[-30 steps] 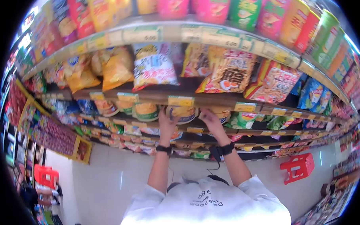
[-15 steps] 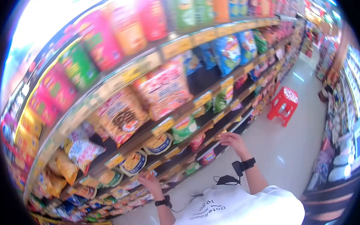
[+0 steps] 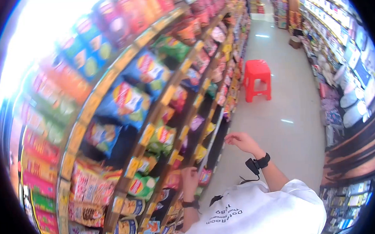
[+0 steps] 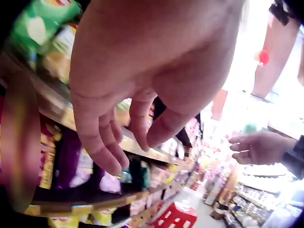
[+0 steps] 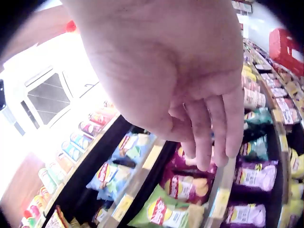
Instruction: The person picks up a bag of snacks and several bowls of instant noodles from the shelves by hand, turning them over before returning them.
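My left hand (image 3: 190,179) hangs beside the lower snack shelves, its fingers loosely bent and holding nothing. In the left wrist view its fingers (image 4: 109,156) droop in front of bagged snacks. Out over the aisle is my right hand (image 3: 243,143), empty, with relaxed fingers. Nearest the left hand in the head view are a green chip bag (image 3: 143,186) and a round tub (image 3: 125,227). Purple chip bags (image 5: 246,214) and a green chip bag (image 5: 161,211) fill the shelves beyond my right hand in its wrist view.
A red plastic stool (image 3: 257,79) stands in the aisle (image 3: 274,114) close to the shelving. Blue chip bags (image 3: 129,100) sit on a higher shelf with yellow price tags along its edge. Across the aisle, another stocked rack (image 3: 347,86) runs along the right.
Both hands have left the round tubs on the shelf and drawn back, empty. The head view has swung right along the aisle, bringing the red stool nearer the middle.
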The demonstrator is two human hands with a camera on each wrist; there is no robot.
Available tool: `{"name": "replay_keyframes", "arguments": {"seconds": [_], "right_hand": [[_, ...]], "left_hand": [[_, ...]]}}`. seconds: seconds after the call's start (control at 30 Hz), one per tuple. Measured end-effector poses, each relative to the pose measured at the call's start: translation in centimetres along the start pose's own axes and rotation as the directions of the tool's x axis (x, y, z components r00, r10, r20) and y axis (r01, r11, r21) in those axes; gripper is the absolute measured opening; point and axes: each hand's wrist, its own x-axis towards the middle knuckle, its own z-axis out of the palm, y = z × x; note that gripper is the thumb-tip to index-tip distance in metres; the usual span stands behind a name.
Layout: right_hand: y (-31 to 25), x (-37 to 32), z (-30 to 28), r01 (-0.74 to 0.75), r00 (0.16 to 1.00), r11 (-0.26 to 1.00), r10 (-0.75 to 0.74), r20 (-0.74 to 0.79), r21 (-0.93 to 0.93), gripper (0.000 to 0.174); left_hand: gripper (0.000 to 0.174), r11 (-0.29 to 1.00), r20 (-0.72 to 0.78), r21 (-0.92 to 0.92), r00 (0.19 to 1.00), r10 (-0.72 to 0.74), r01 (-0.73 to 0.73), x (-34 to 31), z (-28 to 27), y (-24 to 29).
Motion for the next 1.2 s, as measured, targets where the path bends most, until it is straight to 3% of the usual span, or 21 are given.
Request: {"name": "replay_keyframes", "arguments": {"seconds": [0.07, 0.1, 0.2, 0.23, 0.4, 0.5, 0.6, 0.73, 0.77, 0.87, 0.9, 1.0, 1.1, 1.2], "right_hand": [[-1.9, -1.0, -4.5, -0.073, 0.994, 0.992, 0.064, -0.085, -0.102, 0.024], [-1.3, -1.6, -6.7, -0.046, 0.991, 0.990, 0.029, -0.133, -0.130, 0.022], [-0.7, -4.0, -12.5, -0.156, 0.950, 0.964, 0.087, -0.300, -0.215, 0.022], [-0.5, -5.1, -14.1, -0.191, 0.923, 0.959, 0.103, -0.370, -0.209, 0.022], [3.1, -9.5, -19.2, -0.317, 0.740, 0.945, 0.192, -0.645, -0.082, 0.022], [6.0, -10.3, -21.4, -0.372, 0.634, 0.928, 0.265, -0.727, 0.014, 0.022], [6.6, -8.8, -24.6, -0.446, 0.576, 0.895, 0.308, -0.757, 0.025, 0.023], [5.2, -3.7, -30.0, -0.529, 0.563, 0.847, 0.306, -0.768, -0.050, 0.023], [4.6, -1.8, -31.2, -0.530, 0.557, 0.846, 0.299, -0.775, -0.055, 0.024], [2.3, 2.9, -35.3, -0.503, 0.574, 0.858, 0.242, -0.782, -0.104, 0.025], [1.7, 3.9, -36.6, -0.489, 0.590, 0.863, 0.224, -0.776, -0.123, 0.026], [2.5, 5.5, -40.2, -0.442, 0.575, 0.890, 0.182, -0.797, -0.115, 0.027], [5.7, 5.7, -44.4, -0.530, 0.509, 0.842, 0.220, -0.832, -0.102, 0.027], [5.6, 6.7, -49.2, -0.631, 0.471, 0.767, 0.258, -0.844, -0.117, 0.024]], "left_hand": [[0.019, 0.991, 0.064, -0.127, 0.997, 0.053, -0.045, 4.0, 3.6, 3.1], [0.019, 0.992, 0.113, -0.049, 0.986, 0.122, -0.117, 5.9, 5.4, 4.3], [0.020, 0.978, 0.281, -0.136, 0.940, 0.193, -0.160, 11.2, 11.1, 7.3], [0.021, 0.977, 0.350, -0.187, 0.922, 0.165, -0.104, 12.6, 12.8, 8.7], [0.023, 0.956, 0.535, -0.212, 0.794, 0.289, -0.205, 19.0, 21.1, 13.1], [0.025, 0.933, 0.605, -0.291, 0.715, 0.351, -0.211, 23.1, 25.9, 15.3], [0.027, 0.929, 0.664, -0.260, 0.650, 0.370, -0.264, 27.6, 30.2, 17.9], [0.031, 0.886, 0.672, -0.359, 0.578, 0.463, -0.293, 35.8, 33.9, 22.3], [0.021, 0.876, 0.676, -0.421, 0.562, 0.476, -0.235, 37.9, 33.8, 24.2], [0.022, 0.809, 0.633, -0.442, 0.505, 0.587, -0.387, 44.8, 38.7, 24.9], [0.024, 0.827, 0.666, -0.425, 0.492, 0.561, -0.368, 46.8, 39.6, 25.9], [0.026, 0.855, 0.661, -0.431, 0.543, 0.518, -0.291, 52.1, 42.5, 29.3], [0.024, 0.800, 0.578, -0.436, 0.553, 0.600, -0.413, 56.1, 47.6, 30.9], [0.023, 0.771, 0.572, -0.457, 0.518, 0.636, -0.443, 57.8, 52.5, 33.0]]}}
